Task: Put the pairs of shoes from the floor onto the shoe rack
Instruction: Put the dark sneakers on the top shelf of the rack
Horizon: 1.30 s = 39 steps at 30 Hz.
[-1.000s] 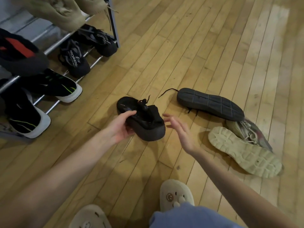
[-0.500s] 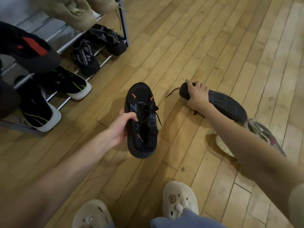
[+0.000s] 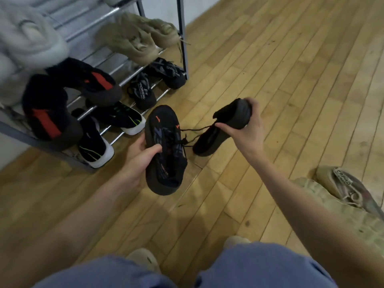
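1. The left hand (image 3: 138, 161) has its grip closed round one black shoe (image 3: 164, 148), thumb hooked over the upper and fingers under the sole; the shoe faces up, showing orange marks, a bluish pattern and black laces.
2. The right hand (image 3: 248, 123) grips the heel of the second shoe (image 3: 218, 129), which is plain black with a dark sole and hangs toe-down, close to the floor (image 3: 270, 59).
3. Loose laces trail between the two shoes.
4. The rack (image 3: 182, 34) stands just beyond the left grip, already carrying black, tan and grey pairs.
5. A tan pair (image 3: 340, 188) lies on the floor, well behind the right grip, beside the forearm.
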Available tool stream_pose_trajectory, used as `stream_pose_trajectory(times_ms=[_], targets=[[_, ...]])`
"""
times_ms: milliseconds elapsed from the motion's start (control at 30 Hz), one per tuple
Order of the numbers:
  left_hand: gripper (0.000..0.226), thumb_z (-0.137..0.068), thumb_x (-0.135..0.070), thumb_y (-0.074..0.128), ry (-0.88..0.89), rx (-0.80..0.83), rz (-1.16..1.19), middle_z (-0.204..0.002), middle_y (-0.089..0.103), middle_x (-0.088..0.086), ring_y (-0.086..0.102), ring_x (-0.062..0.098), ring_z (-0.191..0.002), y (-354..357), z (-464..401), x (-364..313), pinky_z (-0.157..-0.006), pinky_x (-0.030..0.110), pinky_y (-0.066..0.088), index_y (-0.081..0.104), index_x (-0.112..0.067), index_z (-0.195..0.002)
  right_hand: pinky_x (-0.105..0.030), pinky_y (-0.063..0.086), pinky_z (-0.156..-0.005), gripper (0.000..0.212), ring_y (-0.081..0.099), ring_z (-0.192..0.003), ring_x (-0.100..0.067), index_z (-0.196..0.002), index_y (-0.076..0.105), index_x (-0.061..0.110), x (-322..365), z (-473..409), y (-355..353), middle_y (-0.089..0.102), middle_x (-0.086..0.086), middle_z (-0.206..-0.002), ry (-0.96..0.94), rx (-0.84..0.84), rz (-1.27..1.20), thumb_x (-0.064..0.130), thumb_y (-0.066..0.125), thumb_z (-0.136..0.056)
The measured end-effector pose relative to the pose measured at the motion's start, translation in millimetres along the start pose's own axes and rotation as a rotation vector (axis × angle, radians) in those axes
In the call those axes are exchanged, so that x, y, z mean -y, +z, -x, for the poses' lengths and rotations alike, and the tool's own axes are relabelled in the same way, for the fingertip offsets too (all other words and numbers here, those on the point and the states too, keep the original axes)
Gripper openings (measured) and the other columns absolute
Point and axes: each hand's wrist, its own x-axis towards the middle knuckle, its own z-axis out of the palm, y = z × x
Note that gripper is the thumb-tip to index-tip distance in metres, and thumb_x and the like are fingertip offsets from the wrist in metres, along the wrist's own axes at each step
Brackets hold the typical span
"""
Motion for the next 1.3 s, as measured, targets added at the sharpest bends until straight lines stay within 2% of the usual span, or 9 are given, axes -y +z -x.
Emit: stream_pose_trajectory(times_ms=[267,400,533,767,900,1000,1067,1167,1300], targets=[[0.048,-0.086,-0.005,0.059,0.260,-0.034,-0.064,-0.094,0.072,-0.002,0.069,0.001,-0.077,-40,24,-72,-0.062,0.010,0.051,0.056,-0.048,-0.106,-0.003,0.045,-0.084,0.085,0.048,-0.113,-0.007,-0.129,0.029,0.015,64,-11,13,0.040,0.004,-0.122,0.078,-0.098,-0.223,0.032,0.086,-0.068],[0.048,-0.088,-0.001,0.057,0.418,-0.064,-0.057,-0.105,0.071,0.000,0.069,0.007,-0.091,-51,35,-114,-0.073,0.016,0.054,0.059,-0.034,-0.122,-0.008,0.045,-0.090,0.082,0.047,-0.110,0.002,-0.124,0.028,0.013,115,-17,22,0.039,0.004,-0.119,-0.024,-0.235,-0.298,0.035,0.084,-0.068],[0.045,-0.089,0.002,0.054,0.570,-0.132,0.003,-0.109,0.070,0.004,0.067,0.013,-0.097,-65,46,-163,-0.080,0.018,0.052,0.055,-0.031,-0.119,0.001,0.038,-0.083,0.075,0.042,-0.102,0.026,-0.116,0.026,0.006,163,-25,28,0.032,0.014,-0.112,-0.150,-0.405,-0.472,0.009,0.085,-0.068],[0.040,-0.091,0.000,0.053,0.723,-0.286,0.013,-0.079,0.074,-0.009,0.070,0.001,-0.071,-98,72,-226,-0.062,0.013,0.051,0.055,-0.025,-0.122,-0.014,0.040,-0.096,0.082,0.046,-0.112,0.004,-0.110,0.023,0.008,222,-50,46,0.034,-0.008,-0.124,-0.376,-0.542,-0.652,0.010,0.088,-0.061],[0.040,-0.093,-0.015,0.055,0.728,-0.506,-0.021,-0.093,0.066,-0.007,0.067,0.000,-0.075,-124,82,-259,-0.067,0.020,0.052,0.047,-0.022,-0.131,-0.015,0.043,-0.095,0.082,0.047,-0.114,-0.006,-0.112,0.024,0.006,278,-61,61,0.036,-0.013,-0.124,-0.461,-0.475,-0.724,0.008,0.089,-0.061],[0.043,-0.092,-0.016,0.053,0.676,-0.678,0.061,-0.098,0.058,-0.005,0.060,0.007,-0.087,-151,76,-280,-0.087,0.034,0.053,0.042,-0.015,-0.133,-0.004,0.044,-0.086,0.077,0.048,-0.107,0.011,-0.113,0.025,0.002,326,-67,76,0.034,-0.002,-0.118,-0.448,-0.341,-0.812,-0.001,0.085,-0.065],[0.048,-0.090,-0.019,0.050,0.631,-0.760,0.112,-0.116,0.053,0.005,0.056,0.017,-0.098,-164,70,-293,-0.093,0.040,0.051,0.038,-0.012,-0.136,-0.006,0.046,-0.082,0.075,0.054,-0.108,-0.003,-0.111,0.025,0.009,355,-72,88,0.036,-0.004,-0.117,-0.401,-0.248,-0.853,0.005,0.085,-0.067],[0.050,-0.095,-0.015,0.041,0.573,-0.870,0.147,-0.142,0.027,0.010,0.041,0.019,-0.098,-175,62,-310,-0.086,0.027,0.041,0.026,-0.009,-0.143,-0.002,0.042,-0.080,0.073,0.051,-0.104,-0.014,-0.109,0.026,0.015,387,-81,109,0.037,-0.007,-0.117,-0.375,-0.168,-0.821,0.014,0.086,-0.067],[0.053,-0.099,-0.009,0.036,0.472,-0.926,0.235,-0.150,0.013,0.010,0.038,0.022,-0.106,-185,53,-324,-0.087,0.025,0.037,0.014,-0.008,-0.147,-0.009,0.045,-0.084,0.073,0.049,-0.106,-0.018,-0.106,0.025,0.017,406,-91,138,0.037,-0.007,-0.117,-0.345,-0.080,-0.796,0.023,0.086,-0.067]])
